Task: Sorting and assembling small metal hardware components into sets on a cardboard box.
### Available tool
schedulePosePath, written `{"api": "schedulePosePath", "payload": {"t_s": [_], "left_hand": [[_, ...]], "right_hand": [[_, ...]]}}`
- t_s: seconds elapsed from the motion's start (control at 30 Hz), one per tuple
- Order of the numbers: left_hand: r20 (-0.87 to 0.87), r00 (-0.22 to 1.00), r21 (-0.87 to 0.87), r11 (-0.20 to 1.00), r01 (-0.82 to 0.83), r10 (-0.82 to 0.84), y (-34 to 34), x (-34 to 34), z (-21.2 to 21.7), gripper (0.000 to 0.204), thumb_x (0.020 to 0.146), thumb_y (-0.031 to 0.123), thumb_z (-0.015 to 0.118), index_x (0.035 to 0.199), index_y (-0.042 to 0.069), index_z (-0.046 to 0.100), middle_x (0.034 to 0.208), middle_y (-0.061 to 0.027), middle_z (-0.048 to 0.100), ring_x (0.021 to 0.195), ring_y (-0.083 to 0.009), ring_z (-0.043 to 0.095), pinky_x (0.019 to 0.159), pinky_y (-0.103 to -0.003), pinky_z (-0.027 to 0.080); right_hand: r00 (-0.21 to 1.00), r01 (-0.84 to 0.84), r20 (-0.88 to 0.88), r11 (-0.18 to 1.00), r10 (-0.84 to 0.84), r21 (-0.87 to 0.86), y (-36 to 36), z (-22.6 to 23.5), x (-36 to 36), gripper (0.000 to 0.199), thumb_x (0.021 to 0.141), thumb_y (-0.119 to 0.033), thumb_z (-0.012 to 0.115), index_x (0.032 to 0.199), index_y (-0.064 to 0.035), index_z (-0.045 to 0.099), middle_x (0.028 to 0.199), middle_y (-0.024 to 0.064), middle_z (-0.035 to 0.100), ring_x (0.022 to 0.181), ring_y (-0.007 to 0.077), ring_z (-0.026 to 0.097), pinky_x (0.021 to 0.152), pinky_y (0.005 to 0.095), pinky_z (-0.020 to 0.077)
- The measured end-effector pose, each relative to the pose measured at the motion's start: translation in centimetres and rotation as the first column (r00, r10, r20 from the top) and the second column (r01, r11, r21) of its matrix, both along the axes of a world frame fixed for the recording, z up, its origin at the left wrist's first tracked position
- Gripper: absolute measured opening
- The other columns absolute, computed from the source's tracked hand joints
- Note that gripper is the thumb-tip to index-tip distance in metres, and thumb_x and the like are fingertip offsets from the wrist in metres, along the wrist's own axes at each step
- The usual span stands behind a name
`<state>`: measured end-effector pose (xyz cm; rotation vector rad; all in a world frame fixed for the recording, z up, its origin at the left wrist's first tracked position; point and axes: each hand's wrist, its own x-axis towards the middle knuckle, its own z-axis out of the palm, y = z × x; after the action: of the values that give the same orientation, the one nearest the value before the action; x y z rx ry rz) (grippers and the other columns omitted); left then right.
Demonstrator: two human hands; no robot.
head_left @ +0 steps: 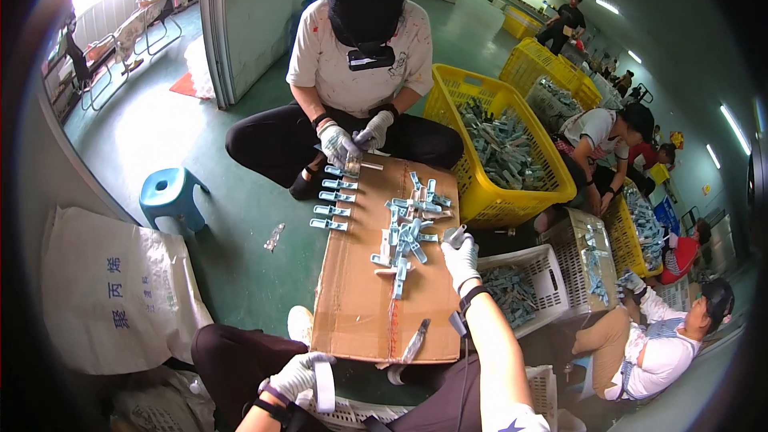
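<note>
My left hand (pixel 294 376), in a white knit glove, is closed around a white band-like roll (pixel 323 386) in front of my lap. At the right side of the cardboard sheet (pixel 352 312), my gloved right hand (pixel 462 262) pinches a small pale grey clip (pixel 455 234), partly hidden by the fingers. Just left of it lies a loose heap of light-blue clips (pixel 410 238). Several more blue clips (pixel 329 225) stand in a row along the board's left edge. A small clear plastic wrapper (pixel 416 341) lies on the near part of the board.
Across the board a gloved co-worker (pixel 352 144) handles a small piece. A yellow crate (pixel 512 202) and a white basket (pixel 552 280) of clips stand to the right. On the left are a blue stool (pixel 166 188) and a white woven sack (pixel 120 288). Other people work at right.
</note>
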<state>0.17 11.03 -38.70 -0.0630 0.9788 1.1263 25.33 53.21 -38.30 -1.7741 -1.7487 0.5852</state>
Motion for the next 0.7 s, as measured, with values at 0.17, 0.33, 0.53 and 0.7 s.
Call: {"api": "schedulePosePath", "payload": {"t_s": [0.17, 0.33, 0.53, 0.7], "left_hand": [[0.112, 0.994, -0.122, 0.993, 0.010, 0.004, 3.4, 1.6, 2.7, 0.014, 0.085, 0.001, 0.067, 0.099, -0.001, 0.065, 0.078, -0.0065, 0.065, 0.065, -0.0176, 0.062, 0.061, -0.030, 0.052], [-0.413, 0.880, 0.034, 0.961, 0.273, -0.236, 0.3, 0.0, 3.0, 0.024, 0.088, 0.003, 0.066, 0.112, 0.008, 0.068, 0.100, -0.0024, 0.068, 0.087, -0.0144, 0.063, 0.076, -0.028, 0.053], [-0.347, 0.887, -0.022, 0.948, 0.317, -0.305, 0.6, -0.7, 2.9, 0.025, 0.089, 0.007, 0.068, 0.114, 0.009, 0.067, 0.100, -0.0041, 0.068, 0.089, -0.0164, 0.064, 0.080, -0.032, 0.056], [-0.006, 0.997, -0.107, 0.991, 0.076, -0.077, 1.0, -0.2, 1.0, 0.020, 0.087, 0.004, 0.069, 0.107, 0.003, 0.067, 0.091, -0.0037, 0.068, 0.081, -0.0157, 0.064, 0.074, -0.030, 0.055]], "right_hand": [[0.938, 0.029, 0.343, 0.997, -0.052, 0.073, 10.8, -1.7, 4.9, 0.072, 0.072, -0.033, 0.077, 0.129, -0.0029, 0.046, 0.121, 0.0311, 0.051, 0.107, 0.0444, 0.057, 0.093, 0.0477, 0.0489], [1.000, -0.005, -0.021, 0.997, 0.004, -0.075, 12.1, 0.5, -4.6, 0.072, 0.073, -0.030, 0.075, 0.132, -0.0012, 0.046, 0.124, 0.0327, 0.050, 0.110, 0.0444, 0.058, 0.094, 0.0458, 0.0494], [0.990, -0.127, -0.078, 0.989, 0.121, -0.074, 13.3, 1.2, -7.4, 0.071, 0.076, -0.022, 0.072, 0.136, 0.0020, 0.044, 0.126, 0.0293, 0.057, 0.118, 0.0396, 0.057, 0.099, 0.0414, 0.0475], [0.963, -0.058, -0.268, 0.991, 0.023, -0.123, 10.2, 1.2, -6.0, 0.088, 0.074, -0.024, 0.075, 0.144, 0.0067, 0.030, 0.142, 0.0316, 0.043, 0.134, 0.0387, 0.043, 0.111, 0.0388, 0.0364]]}}
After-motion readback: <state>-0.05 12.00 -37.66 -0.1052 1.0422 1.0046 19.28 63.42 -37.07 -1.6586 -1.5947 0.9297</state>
